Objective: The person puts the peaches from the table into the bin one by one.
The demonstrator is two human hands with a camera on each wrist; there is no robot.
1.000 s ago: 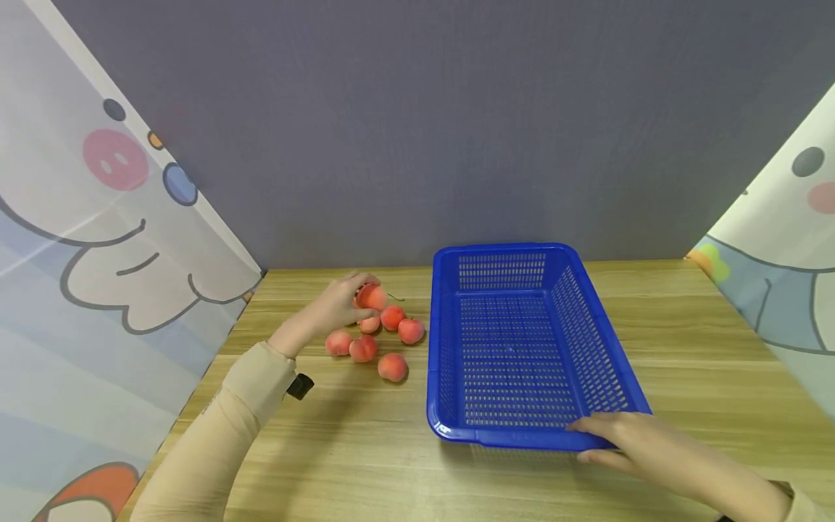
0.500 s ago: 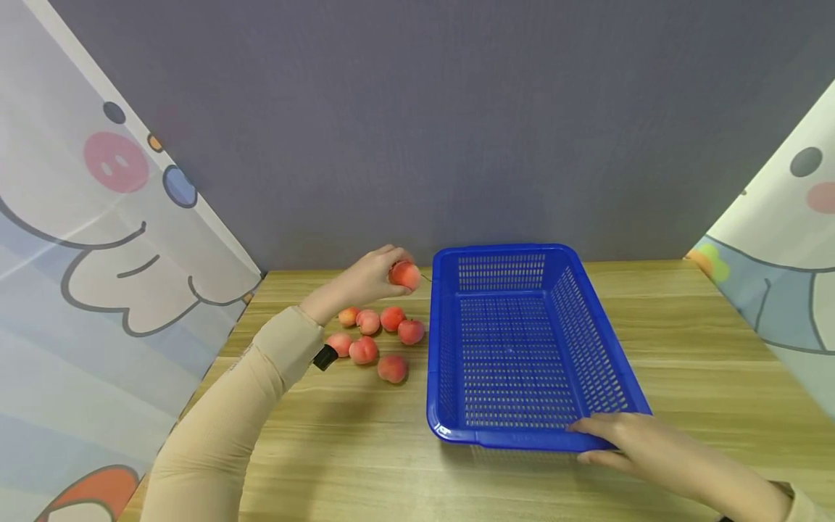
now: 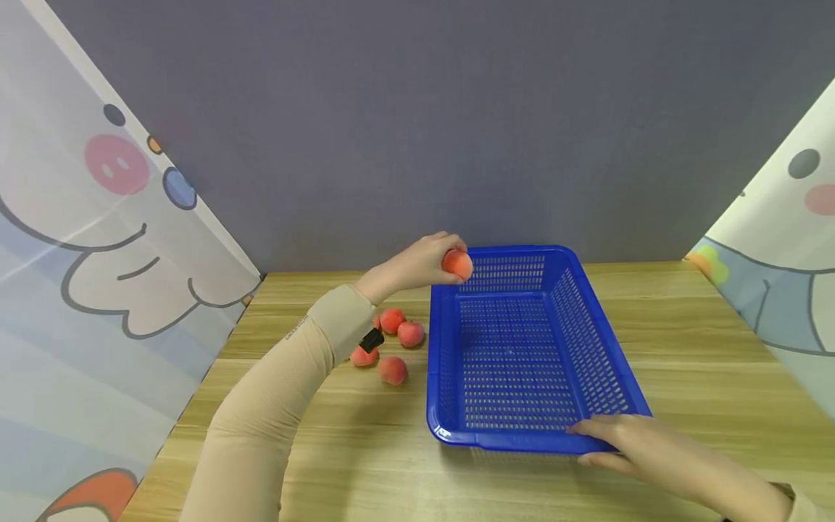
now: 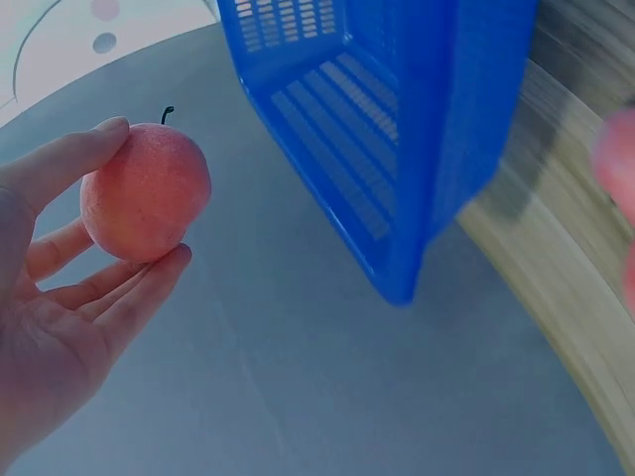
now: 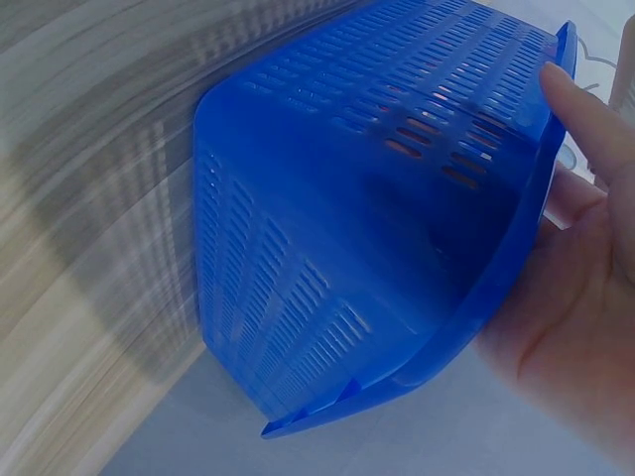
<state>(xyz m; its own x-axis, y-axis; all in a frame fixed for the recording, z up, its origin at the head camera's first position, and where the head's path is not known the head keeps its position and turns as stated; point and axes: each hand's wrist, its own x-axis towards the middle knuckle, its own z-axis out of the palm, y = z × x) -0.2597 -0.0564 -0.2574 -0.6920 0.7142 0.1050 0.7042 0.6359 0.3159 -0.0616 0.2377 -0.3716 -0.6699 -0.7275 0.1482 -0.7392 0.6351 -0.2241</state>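
Note:
My left hand (image 3: 427,262) pinches a reddish-pink peach (image 3: 457,265) between thumb and fingers, above the far left corner of a blue plastic basket (image 3: 447,433). In the left wrist view a thin dark stem sticks out of the peach (image 4: 147,193), and the basket (image 4: 417,149) stands beside it. My right hand (image 3: 626,441) grips the basket's near right corner at the rim. The right wrist view has the right hand (image 5: 580,268) around the rim from outside the basket (image 5: 298,178). No fruit shows inside the basket in the head view.
Left of the basket, several more peaches (image 3: 393,370) lie on the wooden table (image 3: 391,449), some partly hidden by my left sleeve (image 3: 280,377). A grey panel (image 3: 417,130) rises behind the table. Cartoon-printed sheets (image 3: 72,290) hang at both sides.
My left hand has lifted a peach from the group and carried it rightward, over the basket's far left corner. The right hand and the basket have stayed in place.

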